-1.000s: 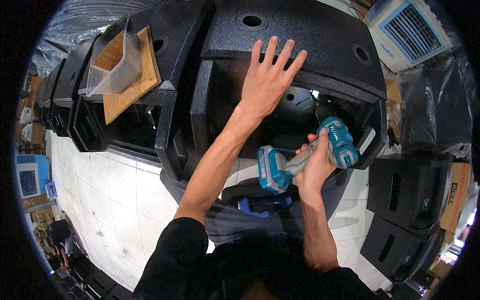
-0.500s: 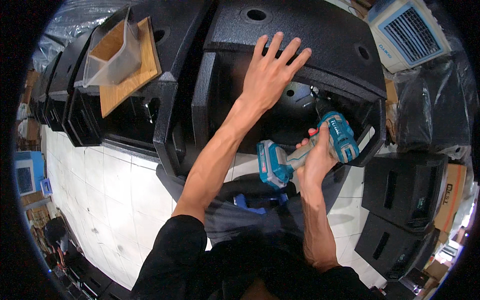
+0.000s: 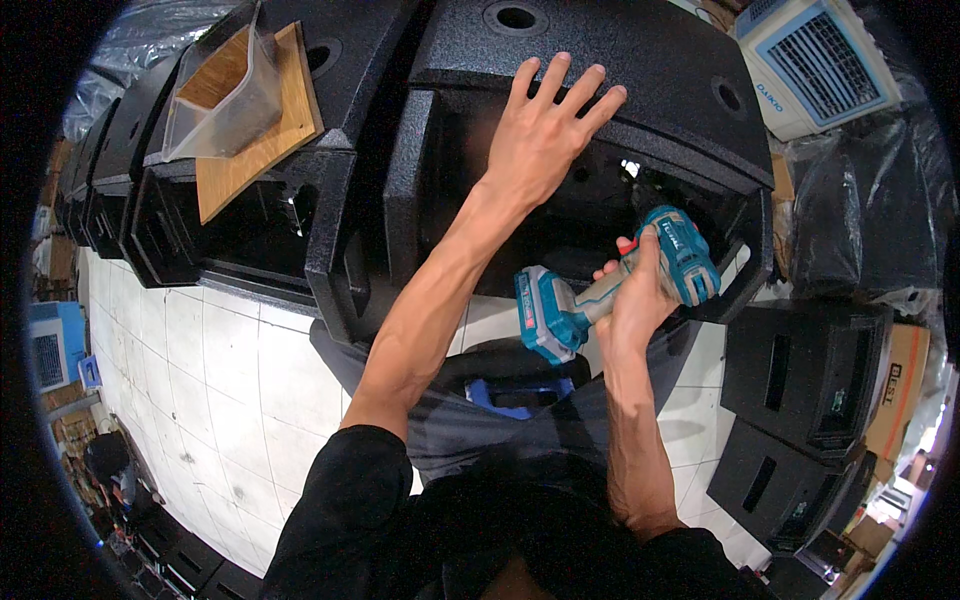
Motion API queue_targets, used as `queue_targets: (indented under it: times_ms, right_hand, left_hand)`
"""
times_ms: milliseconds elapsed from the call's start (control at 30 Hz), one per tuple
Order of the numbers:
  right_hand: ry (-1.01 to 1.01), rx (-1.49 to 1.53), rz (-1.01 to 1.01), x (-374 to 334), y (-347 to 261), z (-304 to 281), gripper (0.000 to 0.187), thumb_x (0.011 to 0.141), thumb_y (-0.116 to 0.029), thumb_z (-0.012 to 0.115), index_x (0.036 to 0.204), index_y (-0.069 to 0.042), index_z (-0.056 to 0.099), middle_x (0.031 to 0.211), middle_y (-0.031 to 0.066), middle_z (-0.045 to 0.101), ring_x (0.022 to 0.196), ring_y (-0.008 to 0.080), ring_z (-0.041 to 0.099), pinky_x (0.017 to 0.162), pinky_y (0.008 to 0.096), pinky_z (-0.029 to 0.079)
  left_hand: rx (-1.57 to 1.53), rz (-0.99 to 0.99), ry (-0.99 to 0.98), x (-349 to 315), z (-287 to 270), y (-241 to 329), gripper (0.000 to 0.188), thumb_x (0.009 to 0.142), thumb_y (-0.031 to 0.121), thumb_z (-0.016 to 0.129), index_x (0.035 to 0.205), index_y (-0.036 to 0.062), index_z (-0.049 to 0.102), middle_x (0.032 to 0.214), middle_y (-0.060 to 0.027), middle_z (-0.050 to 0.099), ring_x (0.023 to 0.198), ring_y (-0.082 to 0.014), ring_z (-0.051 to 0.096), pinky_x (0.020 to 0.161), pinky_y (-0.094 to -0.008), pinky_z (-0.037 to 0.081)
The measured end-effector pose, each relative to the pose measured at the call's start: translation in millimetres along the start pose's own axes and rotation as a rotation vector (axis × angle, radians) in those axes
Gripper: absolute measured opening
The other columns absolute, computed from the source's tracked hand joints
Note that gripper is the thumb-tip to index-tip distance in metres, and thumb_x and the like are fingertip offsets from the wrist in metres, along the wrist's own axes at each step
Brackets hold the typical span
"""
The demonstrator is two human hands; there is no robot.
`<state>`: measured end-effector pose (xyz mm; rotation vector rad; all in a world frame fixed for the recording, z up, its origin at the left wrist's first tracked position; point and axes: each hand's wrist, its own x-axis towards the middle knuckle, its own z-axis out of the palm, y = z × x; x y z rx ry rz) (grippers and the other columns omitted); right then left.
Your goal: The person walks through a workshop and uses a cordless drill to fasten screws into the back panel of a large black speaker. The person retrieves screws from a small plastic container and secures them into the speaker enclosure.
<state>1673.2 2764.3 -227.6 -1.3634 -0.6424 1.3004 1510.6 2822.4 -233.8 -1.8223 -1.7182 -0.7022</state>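
My left hand (image 3: 541, 135) lies flat with its fingers spread on the top front edge of a black textured speaker cabinet (image 3: 590, 60). Wrapped round the grip of a teal and grey cordless drill (image 3: 680, 255) is my right hand (image 3: 637, 300), a finger near the red trigger. The drill's front end points into the cabinet's open, dark interior, beside a small shiny metal spot (image 3: 629, 170). Its tip is hard to make out in the shadow. The drill's battery (image 3: 548, 315) hangs toward my lap.
At left, more black cabinets (image 3: 330, 235) stand in a row; a wooden board (image 3: 300, 90) and a clear plastic bin (image 3: 225, 110) rest on the nearest. An air cooler (image 3: 820, 60) stands far right, black speakers (image 3: 800, 380) and a carton (image 3: 897, 390) below it. Another person (image 3: 115, 465) is lower left.
The bright patch of light inside the cabinet beside the drill's tip has gone dark. The drill has shifted slightly, its battery end a little higher. My left hand stays on the cabinet.
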Motion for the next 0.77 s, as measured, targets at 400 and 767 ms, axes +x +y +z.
queue_targets:
  times_ms: [400,767]
  right_hand:
    - [0.0,-0.003,-0.032,3.0,-0.7,3.2,0.017,0.086,-0.015,0.06,0.097,-0.005,0.052,0.072,0.0061,0.055,0.043,0.0126,0.048,0.037,0.0265,0.043]
    - [-0.051,-0.103,-0.012,7.4,0.7,-3.4,0.022,0.086,-0.018,0.06,0.104,-0.008,0.051,0.08,0.0091,0.059,0.048,0.0139,0.052,0.041,0.0284,0.048]
  left_hand:
    - [-0.045,0.017,-0.004,-0.2,-6.6,-0.6,0.051,0.078,0.007,0.057,0.127,0.0197,0.05,0.128,-0.0059,0.049,0.12,-0.0315,0.043,0.103,-0.0487,0.027]
    - [0.009,0.018,-0.017,1.4,-4.5,-0.9,0.074,0.064,0.007,0.072,0.131,0.0244,0.046,0.131,-0.0023,0.047,0.122,-0.0287,0.04,0.104,-0.0462,0.027]
